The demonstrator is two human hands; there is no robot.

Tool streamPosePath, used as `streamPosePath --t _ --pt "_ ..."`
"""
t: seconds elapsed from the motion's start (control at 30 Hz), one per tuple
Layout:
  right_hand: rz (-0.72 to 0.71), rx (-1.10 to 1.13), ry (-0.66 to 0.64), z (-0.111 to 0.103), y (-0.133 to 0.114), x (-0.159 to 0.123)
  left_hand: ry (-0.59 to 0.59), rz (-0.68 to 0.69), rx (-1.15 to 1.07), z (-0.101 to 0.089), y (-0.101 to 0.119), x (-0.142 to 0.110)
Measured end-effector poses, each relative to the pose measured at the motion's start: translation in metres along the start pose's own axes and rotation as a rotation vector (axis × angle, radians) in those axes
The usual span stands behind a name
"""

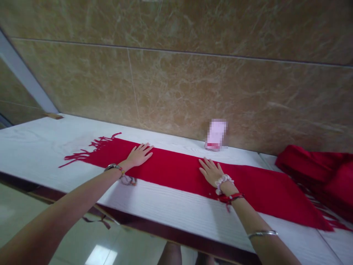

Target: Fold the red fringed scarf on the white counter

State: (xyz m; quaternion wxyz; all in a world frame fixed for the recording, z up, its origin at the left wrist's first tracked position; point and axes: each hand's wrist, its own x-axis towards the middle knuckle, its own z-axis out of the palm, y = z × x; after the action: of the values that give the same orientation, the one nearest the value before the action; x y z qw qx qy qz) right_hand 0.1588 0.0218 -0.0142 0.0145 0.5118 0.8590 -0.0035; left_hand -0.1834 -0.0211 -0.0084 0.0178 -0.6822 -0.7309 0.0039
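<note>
A red scarf with fringed ends lies stretched out lengthwise on a white table. My left hand rests flat on its left half, fingers spread toward the far edge. Further right, my right hand also lies flat on the cloth with its fingers apart. Neither hand grips anything. The left fringe fans out over the table, while the right fringe reaches toward another bundle of red cloth.
A heap of red cloth sits at the right end of the table. Against the marble-patterned wall leans a pixelated pink object. A small brown piece lies at the far left corner. The table's front edge is near my legs.
</note>
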Motion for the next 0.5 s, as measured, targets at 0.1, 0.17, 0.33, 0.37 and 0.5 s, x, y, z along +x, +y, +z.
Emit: streamPosePath --t 0.1,0.17,0.33,0.37,0.5 --pt "0.165 -0.046 0.005 0.001 0.055 -0.024 0.010 0.006 -0.018 -0.003 0.001 -0.002" --pt "0.191 -0.060 0.052 -0.002 0.068 -0.033 0.020 0.012 -0.038 -0.005 0.005 -0.001" --pt "-0.072 0.073 0.167 -0.018 0.013 -0.038 0.102 0.293 -0.085 -0.019 0.040 0.022" --pt "-0.147 0.102 0.154 -0.020 -0.004 -0.040 0.102 0.376 -0.098 -0.022 0.051 0.030" --pt "-0.353 0.117 0.056 -0.024 -0.055 -0.054 -0.056 0.598 -0.166 -0.032 0.094 0.061"
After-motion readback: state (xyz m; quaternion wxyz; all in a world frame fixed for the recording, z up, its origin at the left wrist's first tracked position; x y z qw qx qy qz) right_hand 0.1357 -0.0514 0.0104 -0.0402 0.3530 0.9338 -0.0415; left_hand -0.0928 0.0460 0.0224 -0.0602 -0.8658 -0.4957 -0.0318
